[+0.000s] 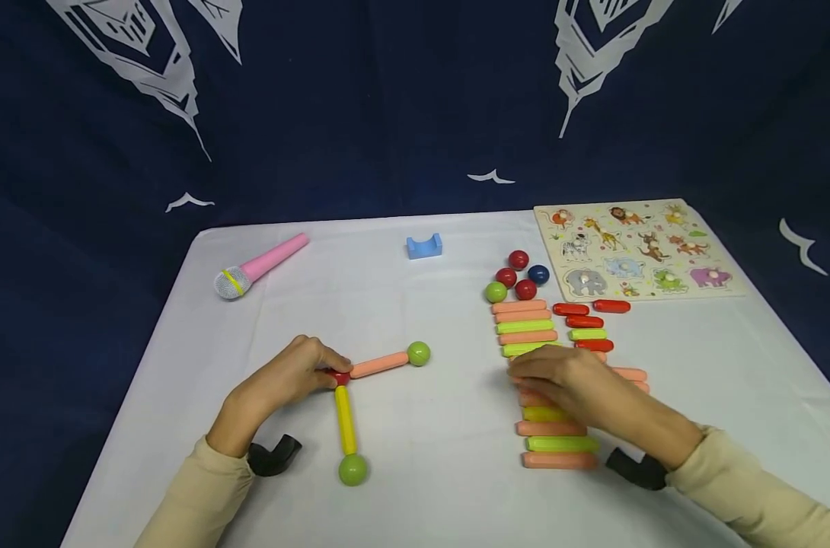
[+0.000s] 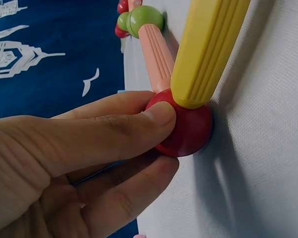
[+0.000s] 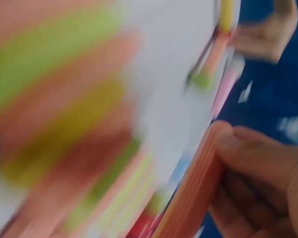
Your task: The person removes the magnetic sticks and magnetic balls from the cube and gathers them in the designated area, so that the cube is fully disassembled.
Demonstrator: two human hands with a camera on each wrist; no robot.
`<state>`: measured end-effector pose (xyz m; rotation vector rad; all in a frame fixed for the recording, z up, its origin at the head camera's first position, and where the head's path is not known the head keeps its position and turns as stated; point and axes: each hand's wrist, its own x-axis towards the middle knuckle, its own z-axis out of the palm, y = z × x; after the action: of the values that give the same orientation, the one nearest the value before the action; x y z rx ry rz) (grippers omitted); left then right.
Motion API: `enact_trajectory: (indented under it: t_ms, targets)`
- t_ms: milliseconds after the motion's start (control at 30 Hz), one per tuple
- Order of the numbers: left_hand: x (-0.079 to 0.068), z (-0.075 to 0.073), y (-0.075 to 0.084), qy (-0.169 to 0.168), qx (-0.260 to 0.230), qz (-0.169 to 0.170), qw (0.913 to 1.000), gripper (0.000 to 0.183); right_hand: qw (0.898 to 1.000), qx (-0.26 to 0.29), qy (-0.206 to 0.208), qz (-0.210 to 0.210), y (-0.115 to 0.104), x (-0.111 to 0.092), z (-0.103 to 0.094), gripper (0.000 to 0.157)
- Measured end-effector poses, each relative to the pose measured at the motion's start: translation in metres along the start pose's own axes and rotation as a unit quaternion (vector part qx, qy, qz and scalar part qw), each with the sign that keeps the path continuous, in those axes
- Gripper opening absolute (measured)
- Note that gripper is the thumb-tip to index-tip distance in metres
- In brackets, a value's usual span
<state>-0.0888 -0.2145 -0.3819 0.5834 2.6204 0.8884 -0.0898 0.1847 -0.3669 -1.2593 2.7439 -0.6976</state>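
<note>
My left hand (image 1: 295,373) pinches a red ball (image 2: 191,131) between thumb and fingers on the white table. From that ball run a yellow stick (image 1: 345,420) toward me, with a green ball (image 1: 352,469) at its end, and a peach stick (image 1: 379,365) to the right, ending in another green ball (image 1: 418,353). Over the column of loose sticks is my right hand (image 1: 573,380). In the right wrist view its thumb and fingers pinch a peach stick (image 3: 196,186), while the sticks beyond it are blurred. The hand covers part of the column in the head view.
Loose red balls (image 1: 525,289), a green ball (image 1: 496,292) and a blue ball (image 1: 538,274) lie above the column. Short red sticks (image 1: 584,322) lie beside it. Further back are an animal puzzle board (image 1: 620,266), a light-blue block (image 1: 424,246) and a pink microphone (image 1: 274,257).
</note>
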Motion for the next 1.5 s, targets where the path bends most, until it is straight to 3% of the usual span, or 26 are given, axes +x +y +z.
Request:
enact_trajectory:
  t_ms: [233, 467, 733, 967, 1067, 1233, 1367, 1500]
  targets:
    - [-0.002, 0.001, 0.0, 0.001, -0.003, -0.01, 0.9999, 0.027, 0.994, -0.059, 0.053, 0.076, 0.069, -0.047, -0.036, 0.04]
    - [0.0, 0.001, -0.001, 0.002, -0.002, -0.002, 1.0, 0.027, 0.984, -0.096, 0.091, 0.116, 0.119, -0.082, -0.037, 0.038]
    - [0.0, 0.002, -0.001, 0.001, 0.0, -0.002, 1.0, 0.028, 0.984, -0.073, 0.086, 0.14, 0.134, -0.088, -0.02, 0.033]
    - [-0.001, 0.001, -0.001, 0.001, -0.001, 0.0, 1.0, 0.028, 0.975, -0.046, 0.074, 0.205, 0.126, -0.083, -0.022, 0.03]
    - [-0.001, -0.002, -0.001, -0.003, 0.002, 0.005, 1.0, 0.028, 0.973, -0.05, 0.091, 0.206, 0.111, -0.073, -0.024, 0.034]
    - [0.002, -0.004, -0.002, -0.002, 0.006, 0.011, 0.9999, 0.028, 0.986, -0.059, 0.106, 0.111, 0.064, -0.026, -0.013, 0.039]
    - [0.002, -0.002, -0.002, -0.001, 0.004, 0.013, 0.9999, 0.028, 0.997, -0.009, 0.054, 0.051, 0.017, 0.027, 0.008, 0.039]
    - [0.001, 0.001, -0.003, 0.001, -0.002, 0.018, 0.9998, 0.028, 1.0, 0.01, -0.001, 0.004, -0.014, 0.074, 0.036, 0.04]
